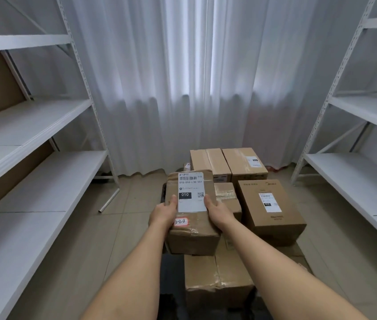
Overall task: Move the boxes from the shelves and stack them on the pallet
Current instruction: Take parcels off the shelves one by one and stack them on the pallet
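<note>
While both hands grip it, the box [191, 218] sits in the air above the stack: left hand [163, 212] on its left edge, right hand [217, 211] on its right, thumbs over the top, fingers hidden below. White label [191, 192] reads 010; small pink tag [181, 221] near the left wrist. Below and beyond, more boxes [270, 211] crowd together. Pallet [171, 273] mostly covered, only a dark strip visible. White shelves [32, 125] flank both sides, cut off by the frame; curtain [183, 77] behind.
</note>
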